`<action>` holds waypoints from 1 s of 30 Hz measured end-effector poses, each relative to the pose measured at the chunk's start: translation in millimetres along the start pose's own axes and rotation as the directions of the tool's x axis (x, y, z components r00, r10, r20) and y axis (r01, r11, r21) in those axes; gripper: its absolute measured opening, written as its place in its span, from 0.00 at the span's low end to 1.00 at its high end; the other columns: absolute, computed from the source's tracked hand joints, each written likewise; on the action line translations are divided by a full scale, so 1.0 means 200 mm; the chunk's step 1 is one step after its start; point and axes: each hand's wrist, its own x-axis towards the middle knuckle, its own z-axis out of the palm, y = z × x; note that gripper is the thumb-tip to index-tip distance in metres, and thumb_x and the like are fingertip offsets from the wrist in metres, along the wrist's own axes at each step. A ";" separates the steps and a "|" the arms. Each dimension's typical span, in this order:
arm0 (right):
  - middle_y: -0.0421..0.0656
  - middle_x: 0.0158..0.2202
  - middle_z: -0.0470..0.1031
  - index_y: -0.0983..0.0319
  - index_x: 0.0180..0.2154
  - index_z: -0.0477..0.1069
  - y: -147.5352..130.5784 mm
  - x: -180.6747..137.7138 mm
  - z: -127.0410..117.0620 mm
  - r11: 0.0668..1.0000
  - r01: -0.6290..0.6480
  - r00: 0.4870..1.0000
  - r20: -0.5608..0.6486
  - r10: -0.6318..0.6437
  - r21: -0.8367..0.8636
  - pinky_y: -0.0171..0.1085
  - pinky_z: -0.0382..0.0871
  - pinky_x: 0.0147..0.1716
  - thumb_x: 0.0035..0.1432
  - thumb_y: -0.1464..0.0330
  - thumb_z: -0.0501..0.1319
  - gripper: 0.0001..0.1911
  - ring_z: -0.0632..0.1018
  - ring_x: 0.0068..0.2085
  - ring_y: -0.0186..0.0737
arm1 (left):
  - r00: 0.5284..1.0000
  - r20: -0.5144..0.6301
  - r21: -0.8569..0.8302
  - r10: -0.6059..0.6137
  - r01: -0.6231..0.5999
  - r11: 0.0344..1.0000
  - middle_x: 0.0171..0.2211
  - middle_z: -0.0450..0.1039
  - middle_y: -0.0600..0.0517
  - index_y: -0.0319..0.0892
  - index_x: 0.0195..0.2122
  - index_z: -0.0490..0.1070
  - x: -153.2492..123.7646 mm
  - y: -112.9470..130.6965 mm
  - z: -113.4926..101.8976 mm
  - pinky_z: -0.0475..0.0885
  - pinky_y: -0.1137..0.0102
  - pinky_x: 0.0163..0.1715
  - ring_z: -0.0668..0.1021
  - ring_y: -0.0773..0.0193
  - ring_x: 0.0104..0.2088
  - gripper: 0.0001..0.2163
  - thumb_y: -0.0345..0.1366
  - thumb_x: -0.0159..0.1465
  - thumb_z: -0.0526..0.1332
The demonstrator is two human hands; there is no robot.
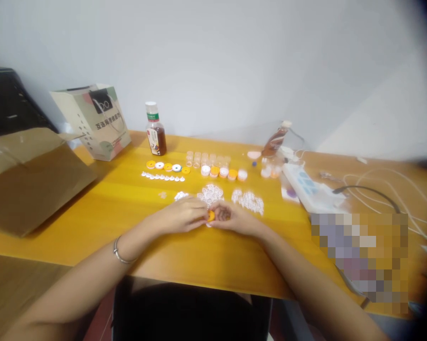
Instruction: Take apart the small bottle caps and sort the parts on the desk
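Between my two hands is a small yellow round cap (211, 216), with something white under its lower edge. My left hand (186, 214) is closed, its fingertips pinching the cap from the left. From the other side, my right hand (236, 219) grips it with curled thumb and fingers. Just beyond lie a pile of small white plastic pieces (210, 194), a second pile (249, 201) to the right and a smaller one (181, 195) partly behind my left hand. Farther back, yellow and white ring-like caps (168, 167) form a row, above a line of small white pieces (162, 177).
Clear little cups (204, 158) stand behind stacked yellow and white caps (223, 172). Two drink bottles (157, 137) (274, 142) stand at the back. A cardboard box (39, 175) and paper bag (103, 123) occupy the left. A power strip (305, 184) and cables are right, beside a pixelated area.
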 end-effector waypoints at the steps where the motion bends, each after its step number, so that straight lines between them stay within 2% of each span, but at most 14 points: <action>1: 0.35 0.25 0.65 0.61 0.38 0.64 0.00 0.00 0.00 1.000 -0.001 1.000 -0.002 0.001 0.010 0.32 0.61 0.28 0.46 0.61 0.65 0.18 0.67 0.27 0.30 | 1.000 -0.012 0.004 -0.010 0.010 1.000 0.32 0.71 0.49 0.41 0.36 0.69 -0.01 -0.01 -0.01 0.65 0.68 0.37 0.71 0.65 0.35 0.10 0.36 0.65 0.50; 6: 0.36 0.26 0.67 0.61 0.40 0.65 0.00 -0.01 -0.02 0.999 -0.036 0.999 -0.011 0.036 -0.005 0.32 0.60 0.27 0.49 0.60 0.62 0.18 0.68 0.27 0.30 | 0.967 -0.194 -0.054 -0.166 0.158 0.986 0.31 0.70 0.49 0.40 0.35 0.69 -0.05 -0.11 -0.07 0.65 0.69 0.36 0.71 0.66 0.33 0.09 0.36 0.64 0.52; 9: 0.36 0.25 0.67 0.62 0.37 0.66 -0.02 -0.02 -0.03 0.999 -0.043 0.999 -0.007 0.043 -0.019 0.31 0.59 0.26 0.50 0.59 0.61 0.15 0.68 0.27 0.30 | 0.890 -0.307 -0.097 -0.337 0.324 0.941 0.30 0.70 0.50 0.38 0.32 0.69 -0.06 -0.25 -0.09 0.66 0.71 0.35 0.72 0.67 0.32 0.08 0.36 0.63 0.54; 12: 0.36 0.24 0.67 0.62 0.36 0.68 -0.04 -0.03 -0.02 0.999 -0.045 0.998 -0.038 0.043 -0.031 0.31 0.59 0.25 0.51 0.59 0.61 0.14 0.68 0.26 0.30 | 0.780 -0.351 -0.019 -0.518 0.547 0.837 0.29 0.71 0.50 0.37 0.30 0.69 -0.03 -0.42 -0.09 0.66 0.72 0.33 0.72 0.66 0.31 0.08 0.35 0.61 0.55; 15: 0.36 0.23 0.66 0.62 0.34 0.69 -0.04 -0.03 -0.01 0.999 -0.016 0.995 -0.098 0.013 -0.031 0.31 0.59 0.25 0.51 0.60 0.60 0.13 0.67 0.25 0.31 | 0.777 -0.284 0.166 -0.562 0.617 0.769 0.32 0.71 0.48 0.37 0.31 0.70 0.02 -0.55 -0.09 0.65 0.71 0.33 0.73 0.63 0.33 0.07 0.33 0.61 0.54; 17: 0.37 0.22 0.66 0.62 0.31 0.69 -0.02 -0.02 -0.02 0.999 0.041 0.971 -0.236 -0.047 -0.028 0.32 0.60 0.25 0.51 0.59 0.59 0.12 0.67 0.24 0.31 | 0.801 -0.241 0.231 -0.547 0.595 0.770 0.33 0.71 0.47 0.38 0.31 0.70 0.05 -0.59 -0.08 0.64 0.69 0.34 0.73 0.61 0.34 0.07 0.31 0.60 0.53; 19: 0.37 0.23 0.66 0.62 0.28 0.67 0.01 0.00 -0.07 0.992 0.114 0.864 -0.488 -0.123 -0.048 0.33 0.61 0.26 0.52 0.59 0.58 0.12 0.67 0.24 0.31 | 0.822 -0.210 0.268 -0.530 0.570 0.777 0.32 0.71 0.47 0.39 0.29 0.71 0.07 -0.60 -0.07 0.62 0.67 0.34 0.72 0.59 0.35 0.07 0.30 0.59 0.53; 20: 0.37 0.23 0.66 0.62 0.28 0.67 0.03 0.00 -0.12 0.986 0.145 0.766 -0.622 -0.161 -0.076 0.33 0.61 0.26 0.52 0.59 0.58 0.12 0.67 0.24 0.31 | 0.830 -0.196 0.287 -0.523 0.558 0.778 0.32 0.71 0.46 0.39 0.29 0.71 0.08 -0.60 -0.06 0.61 0.67 0.34 0.72 0.58 0.35 0.08 0.30 0.59 0.53; 22: 0.38 0.24 0.67 0.62 0.29 0.66 0.08 0.00 -0.25 0.972 0.171 0.518 -0.825 -0.227 -0.160 0.34 0.62 0.28 0.53 0.59 0.57 0.11 0.67 0.25 0.32 | 0.840 -0.176 0.319 -0.513 0.542 0.777 0.32 0.71 0.45 0.38 0.28 0.71 0.09 -0.60 -0.04 0.60 0.65 0.35 0.72 0.57 0.36 0.09 0.30 0.60 0.52; 24: 0.40 0.26 0.68 0.63 0.30 0.67 0.14 -0.03 -0.41 0.959 0.111 0.283 -0.916 -0.284 -0.263 0.35 0.63 0.31 0.53 0.60 0.56 0.11 0.68 0.28 0.33 | 0.845 -0.167 0.342 -0.507 0.532 0.775 0.32 0.71 0.44 0.38 0.28 0.71 0.09 -0.60 -0.02 0.59 0.65 0.35 0.72 0.56 0.36 0.10 0.30 0.60 0.51; 26: 0.42 0.30 0.69 0.63 0.32 0.67 0.23 -0.07 -0.57 0.952 -0.050 0.107 -0.949 -0.297 -0.303 0.37 0.64 0.35 0.53 0.62 0.54 0.11 0.68 0.31 0.36 | 0.849 -0.162 0.360 -0.503 0.525 0.771 0.32 0.70 0.44 0.38 0.29 0.71 0.10 -0.60 -0.02 0.58 0.64 0.35 0.71 0.56 0.36 0.10 0.30 0.60 0.51; 28: 0.45 0.35 0.69 0.64 0.36 0.67 0.32 -0.11 -0.69 0.914 -0.199 0.058 -0.936 -0.348 -0.352 0.41 0.63 0.39 0.52 0.64 0.53 0.12 0.69 0.36 0.39 | 0.852 -0.157 0.374 -0.499 0.519 0.768 0.32 0.70 0.43 0.38 0.28 0.71 0.10 -0.61 -0.02 0.58 0.64 0.35 0.71 0.56 0.36 0.10 0.29 0.60 0.51; 29: 0.47 0.37 0.69 0.64 0.38 0.67 0.37 -0.12 -0.73 0.888 -0.266 0.071 -0.926 -0.370 -0.376 0.43 0.62 0.42 0.52 0.65 0.52 0.13 0.68 0.38 0.41 | 0.853 -0.154 0.379 -0.498 0.517 0.768 0.32 0.70 0.43 0.38 0.28 0.71 0.10 -0.61 -0.02 0.58 0.64 0.35 0.71 0.56 0.36 0.10 0.29 0.60 0.51; 30: 0.49 0.39 0.69 0.65 0.40 0.66 0.41 -0.13 -0.76 0.856 -0.317 0.120 -0.913 -0.390 -0.408 0.45 0.61 0.43 0.52 0.66 0.52 0.14 0.68 0.41 0.44 | 0.855 -0.152 0.383 -0.497 0.514 0.767 0.32 0.70 0.43 0.38 0.27 0.71 0.09 -0.62 -0.02 0.58 0.64 0.35 0.71 0.55 0.36 0.10 0.29 0.59 0.51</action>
